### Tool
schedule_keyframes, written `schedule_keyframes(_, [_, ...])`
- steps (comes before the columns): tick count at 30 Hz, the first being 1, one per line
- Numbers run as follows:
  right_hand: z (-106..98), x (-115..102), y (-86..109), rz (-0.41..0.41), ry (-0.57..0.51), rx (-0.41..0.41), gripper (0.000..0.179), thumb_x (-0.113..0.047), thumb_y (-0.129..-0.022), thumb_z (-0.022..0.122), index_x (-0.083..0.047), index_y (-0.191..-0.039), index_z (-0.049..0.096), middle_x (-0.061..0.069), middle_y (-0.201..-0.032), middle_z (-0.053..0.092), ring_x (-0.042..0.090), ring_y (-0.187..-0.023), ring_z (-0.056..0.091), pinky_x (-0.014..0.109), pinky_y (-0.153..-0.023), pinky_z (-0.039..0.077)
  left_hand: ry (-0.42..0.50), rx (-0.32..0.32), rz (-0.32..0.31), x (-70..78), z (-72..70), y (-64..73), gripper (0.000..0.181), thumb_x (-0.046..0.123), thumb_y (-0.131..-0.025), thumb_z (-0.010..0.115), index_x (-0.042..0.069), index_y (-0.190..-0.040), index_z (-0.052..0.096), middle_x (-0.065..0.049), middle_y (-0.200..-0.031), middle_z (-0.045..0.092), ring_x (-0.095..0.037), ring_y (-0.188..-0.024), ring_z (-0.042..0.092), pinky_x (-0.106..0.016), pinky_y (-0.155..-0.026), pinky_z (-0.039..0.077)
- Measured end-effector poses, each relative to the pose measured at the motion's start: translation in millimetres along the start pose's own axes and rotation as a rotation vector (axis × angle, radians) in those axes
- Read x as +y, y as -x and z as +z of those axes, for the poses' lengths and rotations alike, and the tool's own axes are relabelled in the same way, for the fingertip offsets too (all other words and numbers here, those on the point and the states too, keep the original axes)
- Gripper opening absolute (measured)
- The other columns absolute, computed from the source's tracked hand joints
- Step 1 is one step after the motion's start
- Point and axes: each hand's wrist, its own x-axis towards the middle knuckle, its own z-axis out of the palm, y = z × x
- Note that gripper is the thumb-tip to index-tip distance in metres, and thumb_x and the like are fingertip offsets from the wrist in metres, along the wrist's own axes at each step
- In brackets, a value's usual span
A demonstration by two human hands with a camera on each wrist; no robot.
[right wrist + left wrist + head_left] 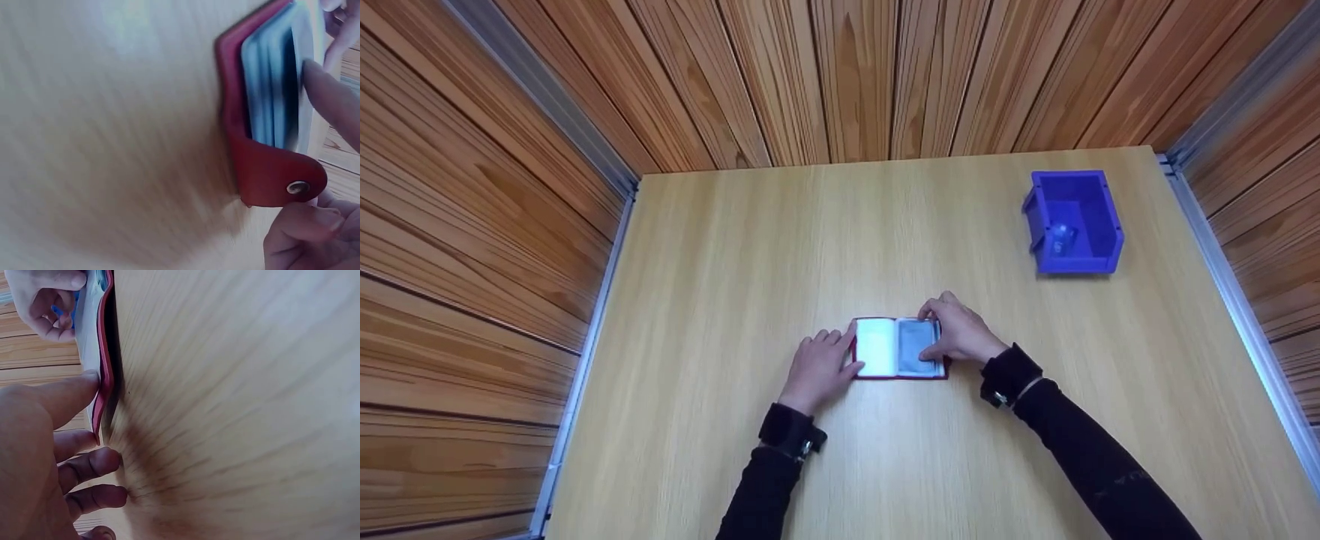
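A red card holder (876, 377) lies open on the table, with a white left side and clear sleeves (915, 346) on the right. My left hand (819, 369) holds its left edge, thumb over the border and index finger at the far corner. At the right side, my right hand (960, 334) grips the sleeves, thumb on the top one and curled fingers by the far edge. The right wrist view shows the stacked sleeves (264, 90) edge-on and a strap with a metal snap (298, 187) beside the fingers.
Toward the back right of the wooden table (720, 300) stands a blue-purple bin (1076, 264) with a small clear object (1062, 238) inside. Wood-panelled walls (855, 82) and metal rails (585, 360) border the table.
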Motion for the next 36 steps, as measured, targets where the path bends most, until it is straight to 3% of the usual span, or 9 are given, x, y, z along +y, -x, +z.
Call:
schedule_keyframes(7, [-4,-2,-3.0,0.081,-0.152,0.019,0.037,-0.031,-0.086,0.085,-0.006,-0.108,0.068,0.011,-0.107,0.054,0.027,-0.100,0.053,0.036,-0.086,0.042,-0.005,0.005,0.013,0.7,0.5,0.4,0.072,0.051,-0.103,0.057,0.018,-0.163,0.036,-0.008,-0.136,0.065,-0.026,-0.123,0.058,-0.046,-0.101,0.045])
schedule_keyframes(10, [-5,-6,-1.6,0.077,-0.187,0.029,0.034,-0.033,-0.092,0.079,-0.005,-0.108,0.070,0.009,-0.105,0.057,0.026,-0.097,0.055,0.035,-0.083,0.043,-0.008,0.004,0.015,0.8,0.7,0.1,0.072,0.052,-0.102,0.057,0.018,-0.162,0.036,-0.008,-0.137,0.065,-0.027,-0.125,0.057,-0.047,-0.102,0.044])
schedule_keyframes(16, [-6,-16,3.1,0.037,-0.195,0.011,0.031,-0.037,-0.096,0.074,-0.008,-0.107,0.073,0.006,-0.103,0.060,0.023,-0.095,0.055,0.035,-0.080,0.044,-0.013,0.021,0.022,-0.4,1.0,-0.5,0.072,0.052,-0.102,0.058,0.018,-0.162,0.037,-0.009,-0.135,0.066,-0.029,-0.125,0.058,-0.048,-0.102,0.044])
schedule_keyframes(23, [3,-26,6.2,-0.060,-0.211,-0.018,0.025,-0.035,-0.098,0.072,-0.012,-0.107,0.077,0.003,-0.101,0.064,0.021,-0.096,0.057,0.037,-0.087,0.044,0.000,0.016,0.021,-1.4,0.6,-0.4,0.072,0.053,-0.102,0.057,0.019,-0.162,0.037,-0.008,-0.134,0.066,-0.027,-0.122,0.058,-0.046,-0.100,0.045])
schedule_keyframes(27, [10,-26,7.2,-0.118,-0.169,-0.045,0.026,-0.032,-0.097,0.073,-0.011,-0.112,0.077,0.003,-0.100,0.063,0.018,-0.090,0.055,0.035,-0.082,0.044,0.012,0.006,0.013,-2.1,0.2,-0.6,0.072,0.052,-0.102,0.058,0.019,-0.162,0.037,-0.008,-0.135,0.066,-0.027,-0.123,0.058,-0.047,-0.102,0.044])
schedule_keyframes(36, [23,-24,9.7,-0.181,0.044,-0.063,0.049,-0.027,-0.090,0.081,-0.011,-0.134,0.070,0.005,-0.099,0.057,0.016,-0.083,0.049,0.031,-0.072,0.038,0.057,-0.049,-0.013,-4.7,-1.4,-0.2,0.072,0.048,-0.102,0.058,0.022,-0.164,0.031,-0.008,-0.136,0.064,-0.025,-0.122,0.055,-0.044,-0.102,0.041])
